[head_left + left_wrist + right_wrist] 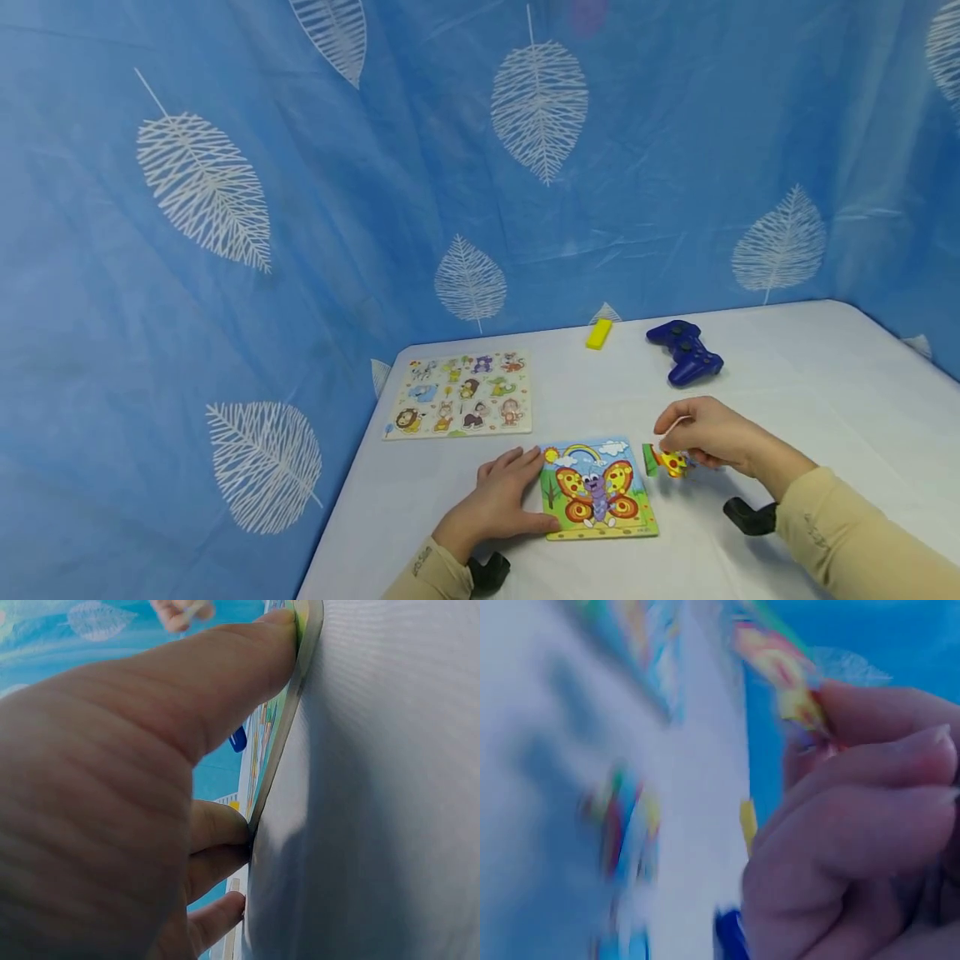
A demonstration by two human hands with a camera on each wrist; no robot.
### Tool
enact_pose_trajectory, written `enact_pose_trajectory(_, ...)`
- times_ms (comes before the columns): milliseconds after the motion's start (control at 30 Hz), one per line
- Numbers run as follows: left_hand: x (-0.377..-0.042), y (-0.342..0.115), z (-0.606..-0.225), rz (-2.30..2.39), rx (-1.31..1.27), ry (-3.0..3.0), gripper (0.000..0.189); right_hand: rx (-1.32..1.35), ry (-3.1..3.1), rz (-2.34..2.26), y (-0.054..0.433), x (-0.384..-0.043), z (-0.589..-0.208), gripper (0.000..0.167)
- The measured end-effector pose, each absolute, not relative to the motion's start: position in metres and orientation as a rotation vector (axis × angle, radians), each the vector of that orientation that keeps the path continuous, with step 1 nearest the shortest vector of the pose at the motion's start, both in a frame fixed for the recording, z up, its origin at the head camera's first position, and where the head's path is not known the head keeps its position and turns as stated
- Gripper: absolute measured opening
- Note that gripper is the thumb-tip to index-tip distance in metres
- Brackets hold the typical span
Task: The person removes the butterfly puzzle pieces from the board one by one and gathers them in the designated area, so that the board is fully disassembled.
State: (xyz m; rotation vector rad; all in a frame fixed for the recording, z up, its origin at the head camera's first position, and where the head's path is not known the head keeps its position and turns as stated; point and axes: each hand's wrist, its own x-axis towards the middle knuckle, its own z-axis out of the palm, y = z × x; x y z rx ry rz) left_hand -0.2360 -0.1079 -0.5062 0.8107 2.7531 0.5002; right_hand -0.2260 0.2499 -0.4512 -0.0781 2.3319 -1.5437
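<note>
A square butterfly puzzle (598, 492) lies flat on the white table. My left hand (504, 498) rests along its left side, fingers spread and fairly straight. In the left wrist view, the thumb (255, 656) presses the puzzle's edge and the other fingertips touch near its far corner. To the right of the puzzle, my right hand (712, 433) pinches a small puzzle piece (784, 671) coloured green, yellow and red, held above the table. Blurred colourful pieces (626, 825) show below that hand in the right wrist view; their exact shapes cannot be made out.
An animal puzzle board (461, 396) lies at the back left. Farther back are a yellow block (598, 334) and a blue game controller (684, 353). Blue curtain (637, 167) with white leaf prints hangs behind the table (570, 392).
</note>
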Motion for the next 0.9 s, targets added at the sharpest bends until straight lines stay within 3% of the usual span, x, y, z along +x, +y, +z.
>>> enact_pose_trajectory(467, -0.236, -0.107, -0.506, 0.49, 0.803, 2.735, 0.105, -0.033, 2.505, -1.357, 0.263, -0.198, -0.485, 0.017)
enact_pose_trajectory(900, -0.235, -0.107, -0.503, 0.496, 0.798, 2.736, 0.104, -0.066, 2.848, -1.073, 0.243, -0.19, -0.486, 0.024)
